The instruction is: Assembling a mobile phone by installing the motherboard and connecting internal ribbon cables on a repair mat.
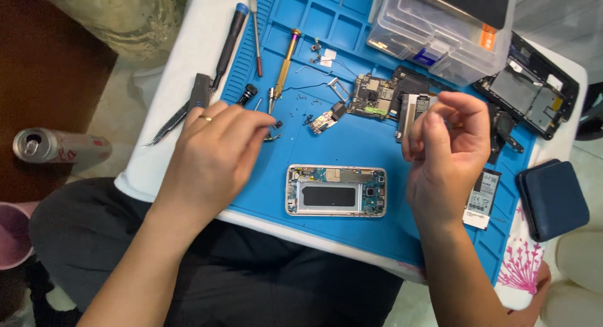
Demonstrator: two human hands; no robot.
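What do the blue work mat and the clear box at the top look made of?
The blue mat looks like matte silicone or rubber: moulded compartments, no glare. The clear box appears to be glossy hard plastic: see-through walls with bright reflections.

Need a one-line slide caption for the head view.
Two bare hands, left hand and right hand, over an opened phone on a blue repair mat.

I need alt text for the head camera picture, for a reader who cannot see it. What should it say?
Two bare hands work over a blue mat where an opened phone lies without its back cover. The left hand touches small dark parts near a gold screwdriver; the right hand is raised with fingertips pinched. Circuit boards, a clear plastic box and tweezers lie around.
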